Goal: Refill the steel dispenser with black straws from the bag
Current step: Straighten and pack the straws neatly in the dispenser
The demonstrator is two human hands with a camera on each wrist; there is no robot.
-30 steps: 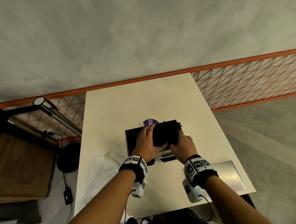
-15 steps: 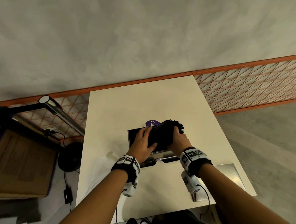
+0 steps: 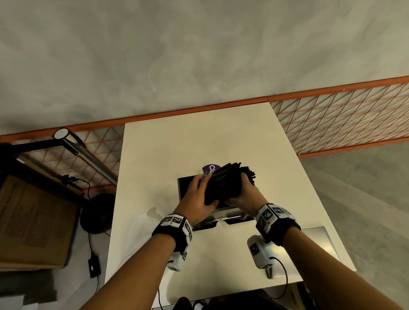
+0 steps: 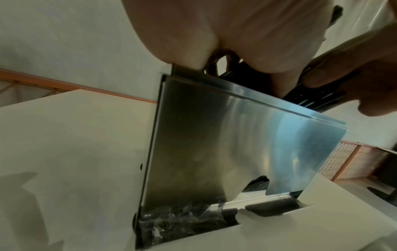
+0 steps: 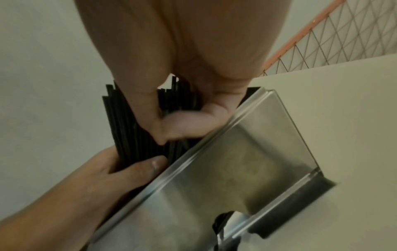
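A thick bundle of black straws (image 3: pixel 225 185) is held tilted over the open top of the steel dispenser (image 3: pixel 185 188) in the middle of the white table (image 3: pixel 198 143). My left hand (image 3: pixel 197 199) grips the bundle's left end, thumb underneath. My right hand (image 3: pixel 244 195) grips its right side. In the right wrist view the black straws (image 5: pixel 128 129) stand just behind the dispenser's front wall (image 5: pixel 225 171), with the left thumb (image 5: pixel 139 167) on them. In the left wrist view the straws (image 4: pixel 309 96) cross above the dispenser's rim (image 4: pixel 247 95). Crumpled clear plastic (image 4: pixel 182 217) lies at the dispenser's base.
A flat steel lid (image 3: pixel 322 243) lies at the table's near right. A purple label (image 3: pixel 210 170) shows behind the dispenser. A clear bag (image 3: pixel 140 219) lies on the table's left edge. An orange mesh fence (image 3: pixel 339 117) runs behind; a cardboard box (image 3: pixel 29 223) and a lamp (image 3: pixel 80 147) stand left.
The straw bundle has turned from lying level on the dispenser's top to tilted, its right end raised. Both hands shifted slightly with it.
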